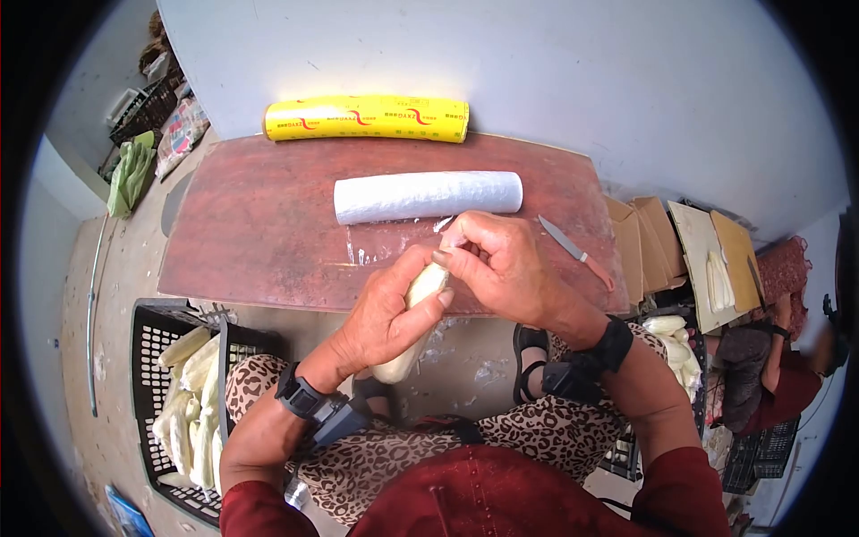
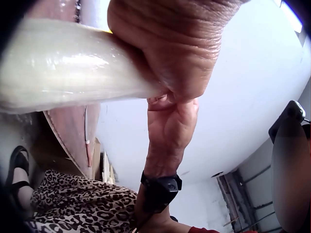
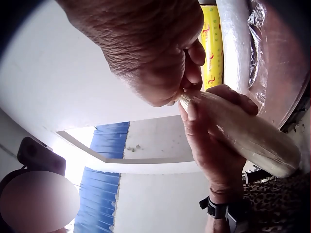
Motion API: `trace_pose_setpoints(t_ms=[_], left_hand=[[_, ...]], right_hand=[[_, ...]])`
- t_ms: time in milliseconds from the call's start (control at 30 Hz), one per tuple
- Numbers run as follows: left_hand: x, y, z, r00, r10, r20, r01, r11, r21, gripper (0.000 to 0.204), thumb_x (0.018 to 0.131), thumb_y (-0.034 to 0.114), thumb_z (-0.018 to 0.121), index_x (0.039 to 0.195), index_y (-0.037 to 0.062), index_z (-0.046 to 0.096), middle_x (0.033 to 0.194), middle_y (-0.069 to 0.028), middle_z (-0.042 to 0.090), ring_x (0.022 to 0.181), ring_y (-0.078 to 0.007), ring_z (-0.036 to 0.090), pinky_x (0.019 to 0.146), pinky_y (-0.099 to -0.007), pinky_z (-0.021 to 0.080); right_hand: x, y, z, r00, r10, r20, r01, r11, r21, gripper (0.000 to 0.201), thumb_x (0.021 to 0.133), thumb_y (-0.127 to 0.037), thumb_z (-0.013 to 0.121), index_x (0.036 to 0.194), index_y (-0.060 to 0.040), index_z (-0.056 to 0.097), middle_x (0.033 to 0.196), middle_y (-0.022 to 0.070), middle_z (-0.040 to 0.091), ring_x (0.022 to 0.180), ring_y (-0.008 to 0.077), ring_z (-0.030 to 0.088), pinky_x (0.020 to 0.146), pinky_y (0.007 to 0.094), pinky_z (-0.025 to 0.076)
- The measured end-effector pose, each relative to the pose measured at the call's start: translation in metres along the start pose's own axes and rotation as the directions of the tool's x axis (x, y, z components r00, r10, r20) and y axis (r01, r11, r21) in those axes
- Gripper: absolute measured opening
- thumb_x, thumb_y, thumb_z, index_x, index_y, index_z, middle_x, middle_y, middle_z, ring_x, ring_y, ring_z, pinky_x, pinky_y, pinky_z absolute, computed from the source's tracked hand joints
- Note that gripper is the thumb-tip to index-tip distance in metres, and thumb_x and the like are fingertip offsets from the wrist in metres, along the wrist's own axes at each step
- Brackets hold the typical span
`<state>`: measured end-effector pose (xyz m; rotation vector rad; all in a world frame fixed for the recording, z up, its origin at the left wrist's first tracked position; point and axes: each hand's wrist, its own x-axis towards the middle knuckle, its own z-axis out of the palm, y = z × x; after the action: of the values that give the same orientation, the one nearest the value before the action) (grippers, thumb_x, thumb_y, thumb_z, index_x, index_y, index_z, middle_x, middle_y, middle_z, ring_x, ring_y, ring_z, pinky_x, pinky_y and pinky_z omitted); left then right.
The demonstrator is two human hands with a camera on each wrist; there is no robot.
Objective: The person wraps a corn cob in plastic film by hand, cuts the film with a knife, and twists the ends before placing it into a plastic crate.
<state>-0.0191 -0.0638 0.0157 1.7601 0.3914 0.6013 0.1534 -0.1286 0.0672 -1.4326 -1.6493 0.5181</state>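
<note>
Peeled corn cob [image 1: 413, 313], film-wrapped, held over the lap just off the board's [image 1: 268, 233] near edge. Left hand [image 1: 380, 318] curled round its middle. Right hand [image 1: 501, 268] pinches the film at the top end, fingertips closed on it. Advice: keep the left grip firm, twist the film tight at the tip so it seals flat. Wrap roll [image 1: 428, 196] lies mid-board, yellow box [image 1: 366, 119] at the far edge, knife [image 1: 575, 251] near the right edge. Crate of cobs [image 1: 183, 407] on the left.

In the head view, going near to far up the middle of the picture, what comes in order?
Wrapped cob held in both hands, white film roll on the red-brown board, yellow film box.
</note>
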Motion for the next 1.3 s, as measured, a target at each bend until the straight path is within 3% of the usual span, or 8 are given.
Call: trace_pose_setpoints(t_ms=[333, 500, 667, 800, 967, 1133, 1233, 1300], left_hand=[[0.005, -0.008, -0.006, 0.998, -0.053, 0.018, 0.055, 0.993, -0.104, 0.026, 0.097, 0.015, 0.051, 0.121, 0.0052, 0.048, 0.086, -0.0026, 0.059, 0.077, -0.0105, 0.059, 0.07, -0.0265, 0.048], [0.009, -0.008, -0.003, 0.996, -0.08, -0.028, 0.074, 0.983, -0.169, 0.024, 0.095, 0.016, 0.055, 0.116, 0.006, 0.051, 0.088, -0.0013, 0.056, 0.076, -0.0092, 0.057, 0.068, -0.0272, 0.049], [0.013, -0.004, -0.001, 0.985, -0.152, 0.076, 0.167, 0.947, -0.274, 0.027, 0.097, 0.016, 0.051, 0.122, 0.0064, 0.047, 0.087, -0.0025, 0.058, 0.077, -0.0106, 0.058, 0.07, -0.0276, 0.049], [0.018, -0.011, 0.002, 0.988, -0.126, 0.087, 0.143, 0.963, -0.229, 0.028, 0.097, 0.015, 0.052, 0.123, 0.0065, 0.047, 0.087, -0.0019, 0.057, 0.077, -0.0103, 0.058, 0.07, -0.027, 0.049], [0.022, -0.017, 0.004, 0.992, -0.084, 0.089, 0.095, 0.987, -0.128, 0.028, 0.096, 0.014, 0.053, 0.123, 0.0064, 0.049, 0.087, -0.0014, 0.056, 0.078, -0.0088, 0.057, 0.07, -0.0262, 0.048], [0.024, -0.013, 0.006, 0.992, -0.072, 0.104, 0.073, 0.997, -0.006, 0.029, 0.093, 0.014, 0.056, 0.12, 0.0049, 0.052, 0.088, -0.0011, 0.057, 0.078, -0.0094, 0.056, 0.071, -0.027, 0.048], [0.025, -0.011, 0.008, 0.995, 0.007, 0.098, -0.018, 0.993, 0.115, 0.03, 0.091, 0.016, 0.059, 0.118, 0.0043, 0.053, 0.085, -0.0047, 0.057, 0.076, -0.0139, 0.057, 0.069, -0.0304, 0.047], [0.024, -0.005, 0.008, 0.995, 0.003, 0.103, -0.019, 0.988, 0.156, 0.03, 0.09, 0.016, 0.06, 0.117, 0.0044, 0.053, 0.084, -0.0079, 0.056, 0.074, -0.0181, 0.057, 0.068, -0.0328, 0.047]], right_hand=[[0.009, 0.007, -0.03, 0.982, 0.161, -0.103, -0.094, 0.875, 0.474, 0.015, 0.098, -0.017, 0.057, 0.096, -0.002, 0.058, 0.076, -0.0027, 0.056, 0.065, 0.0028, 0.05, 0.059, 0.019, 0.042], [-0.012, -0.044, -0.044, 0.951, 0.097, 0.292, -0.248, 0.805, 0.539, 0.023, 0.095, -0.017, 0.062, 0.111, -0.0007, 0.059, 0.077, -0.0003, 0.057, 0.066, 0.0063, 0.052, 0.06, 0.0206, 0.044], [-0.036, -0.086, -0.052, 0.623, -0.32, 0.713, -0.255, 0.779, 0.573, 0.033, 0.088, -0.011, 0.067, 0.12, -0.0037, 0.061, 0.088, 0.0059, 0.059, 0.078, 0.0153, 0.058, 0.065, 0.0293, 0.048], [-0.048, -0.099, -0.051, 0.453, -0.609, 0.652, -0.006, 0.729, 0.685, 0.068, 0.091, -0.011, 0.059, 0.151, -0.0068, 0.028, 0.099, 0.0107, 0.061, 0.08, 0.0267, 0.06, 0.067, 0.0412, 0.046], [-0.063, -0.1, -0.055, 0.479, -0.721, 0.501, 0.22, 0.651, 0.726, 0.061, 0.088, -0.005, 0.058, 0.145, -0.0024, 0.038, 0.071, 0.0081, 0.051, 0.057, 0.0233, 0.053, 0.053, 0.0349, 0.041], [-0.014, -0.114, -0.075, 0.218, -0.668, 0.711, 0.09, 0.739, 0.667, 0.062, 0.089, -0.004, 0.055, 0.147, -0.0015, 0.034, 0.071, 0.0068, 0.051, 0.056, 0.0234, 0.053, 0.052, 0.0361, 0.041], [-0.019, -0.091, -0.071, 0.492, -0.545, 0.679, -0.112, 0.734, 0.67, 0.047, 0.089, -0.01, 0.06, 0.133, -0.002, 0.044, 0.076, 0.0076, 0.054, 0.062, 0.0228, 0.055, 0.056, 0.0344, 0.043], [-0.042, -0.088, -0.076, 0.839, -0.377, 0.393, 0.177, 0.872, 0.457, 0.024, 0.089, -0.018, 0.066, 0.106, -0.0016, 0.061, 0.086, 0.009, 0.059, 0.072, 0.0208, 0.059, 0.064, 0.0313, 0.047]])
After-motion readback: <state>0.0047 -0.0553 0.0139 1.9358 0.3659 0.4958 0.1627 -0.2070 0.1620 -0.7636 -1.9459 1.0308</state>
